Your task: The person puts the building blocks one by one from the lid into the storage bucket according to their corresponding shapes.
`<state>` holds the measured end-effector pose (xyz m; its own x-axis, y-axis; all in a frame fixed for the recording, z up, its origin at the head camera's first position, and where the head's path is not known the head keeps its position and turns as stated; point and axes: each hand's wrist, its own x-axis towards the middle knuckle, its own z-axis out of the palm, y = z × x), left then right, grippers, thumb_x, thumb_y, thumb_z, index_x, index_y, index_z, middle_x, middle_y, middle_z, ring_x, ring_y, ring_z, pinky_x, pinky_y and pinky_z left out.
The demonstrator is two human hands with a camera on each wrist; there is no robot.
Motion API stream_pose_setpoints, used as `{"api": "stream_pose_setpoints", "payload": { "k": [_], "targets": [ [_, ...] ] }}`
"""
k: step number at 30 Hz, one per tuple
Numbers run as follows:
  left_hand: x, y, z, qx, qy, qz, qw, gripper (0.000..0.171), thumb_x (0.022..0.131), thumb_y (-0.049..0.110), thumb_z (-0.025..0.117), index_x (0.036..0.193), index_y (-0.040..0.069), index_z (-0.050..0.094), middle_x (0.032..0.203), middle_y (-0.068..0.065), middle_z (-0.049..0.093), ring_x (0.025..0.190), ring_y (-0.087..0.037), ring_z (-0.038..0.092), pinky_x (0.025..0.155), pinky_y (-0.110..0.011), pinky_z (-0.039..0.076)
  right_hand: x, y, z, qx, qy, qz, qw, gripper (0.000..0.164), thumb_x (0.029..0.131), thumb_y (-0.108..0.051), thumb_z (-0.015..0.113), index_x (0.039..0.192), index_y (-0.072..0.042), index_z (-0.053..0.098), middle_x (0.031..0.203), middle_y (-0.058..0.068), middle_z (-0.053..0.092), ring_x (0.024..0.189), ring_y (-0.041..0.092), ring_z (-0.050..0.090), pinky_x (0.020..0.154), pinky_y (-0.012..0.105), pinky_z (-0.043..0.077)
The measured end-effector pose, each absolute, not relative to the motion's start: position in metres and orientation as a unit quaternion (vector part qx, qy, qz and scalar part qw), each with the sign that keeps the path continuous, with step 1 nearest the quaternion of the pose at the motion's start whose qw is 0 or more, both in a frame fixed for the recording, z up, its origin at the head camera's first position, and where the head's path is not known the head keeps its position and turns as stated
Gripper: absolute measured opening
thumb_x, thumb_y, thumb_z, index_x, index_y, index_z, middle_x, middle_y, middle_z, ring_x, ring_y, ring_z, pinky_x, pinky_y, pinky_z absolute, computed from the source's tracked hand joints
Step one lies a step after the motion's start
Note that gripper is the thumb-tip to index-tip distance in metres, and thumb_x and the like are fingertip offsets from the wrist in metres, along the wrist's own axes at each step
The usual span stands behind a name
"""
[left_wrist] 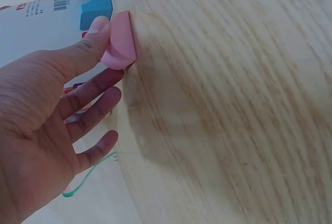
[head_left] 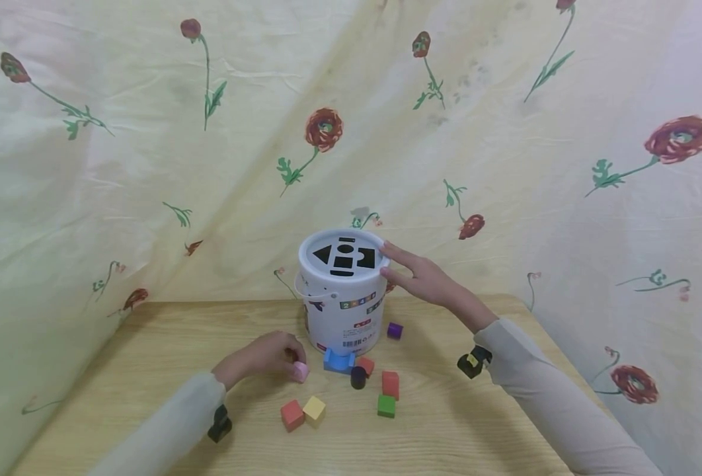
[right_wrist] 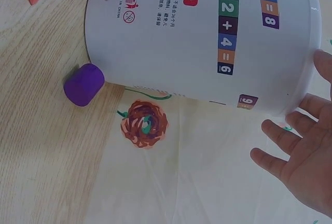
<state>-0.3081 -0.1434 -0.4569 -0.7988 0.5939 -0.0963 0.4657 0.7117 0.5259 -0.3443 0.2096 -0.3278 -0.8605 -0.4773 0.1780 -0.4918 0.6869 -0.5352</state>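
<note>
Pinching the pink block [head_left: 300, 372] with the left hand [head_left: 270, 354], from afar I hold it near the blue block [head_left: 339, 362], beside the white bucket [head_left: 342, 320]; the right hand [head_left: 425, 279], fingers nearly straight, touches the bucket high up.

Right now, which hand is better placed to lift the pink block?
Probably the left hand: it pinches the pink block, while the right hand is farther off, touching the white bucket near its top.

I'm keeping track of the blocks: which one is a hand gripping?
The pink block, pinched by the left hand beside the bucket; none of the other blocks has a hand on it.
</note>
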Motion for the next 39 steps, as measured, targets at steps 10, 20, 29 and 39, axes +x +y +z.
{"api": "stream_pose_setpoints", "payload": {
  "k": [10, 20, 29, 39],
  "targets": [
    [-0.305, -0.145, -0.459, 0.291, 0.911, 0.263, 0.124, 0.015, 0.082, 0.023, 0.085, 0.090, 0.026, 0.072, 0.088, 0.013, 0.066, 0.085, -0.010, 0.057, 0.081, -0.031, 0.050, -0.346, 0.210, -0.327, 0.264, -0.919, 0.294, 0.011, 0.070, 0.102, -0.054, 0.052, 0.161, -0.025, 0.029, 0.171, -0.001, 0.018, 0.156, 0.036, 0.023, 0.116, 0.067, 0.028],
    [-0.301, -0.142, -0.466, 0.297, 0.920, 0.234, 0.101, 0.023, 0.077, 0.023, 0.088, 0.096, 0.021, 0.077, 0.098, 0.008, 0.072, 0.087, -0.008, 0.058, 0.080, -0.029, 0.051, -0.346, 0.209, -0.327, 0.264, -0.914, 0.308, 0.008, 0.069, 0.102, -0.054, 0.053, 0.161, -0.026, 0.031, 0.171, -0.002, 0.019, 0.156, 0.036, 0.023, 0.116, 0.068, 0.028],
    [-0.297, -0.146, -0.457, 0.260, 0.924, 0.255, 0.119, 0.020, 0.080, 0.021, 0.087, 0.096, 0.021, 0.075, 0.091, 0.010, 0.067, 0.084, -0.011, 0.059, 0.077, -0.028, 0.052, -0.350, 0.214, -0.327, 0.243, -0.910, 0.336, 0.007, 0.071, 0.097, -0.058, 0.058, 0.158, -0.029, 0.037, 0.169, -0.003, 0.025, 0.154, 0.038, 0.028, 0.114, 0.069, 0.031],
    [-0.294, -0.153, -0.454, 0.247, 0.925, 0.263, 0.121, 0.018, 0.080, 0.022, 0.087, 0.093, 0.022, 0.075, 0.089, 0.010, 0.066, 0.083, -0.013, 0.059, 0.078, -0.030, 0.053, -0.350, 0.209, -0.327, 0.243, -0.909, 0.337, 0.037, 0.071, 0.095, -0.055, 0.063, 0.156, -0.023, 0.043, 0.167, 0.002, 0.031, 0.154, 0.038, 0.029, 0.114, 0.069, 0.030]
  ]
}}
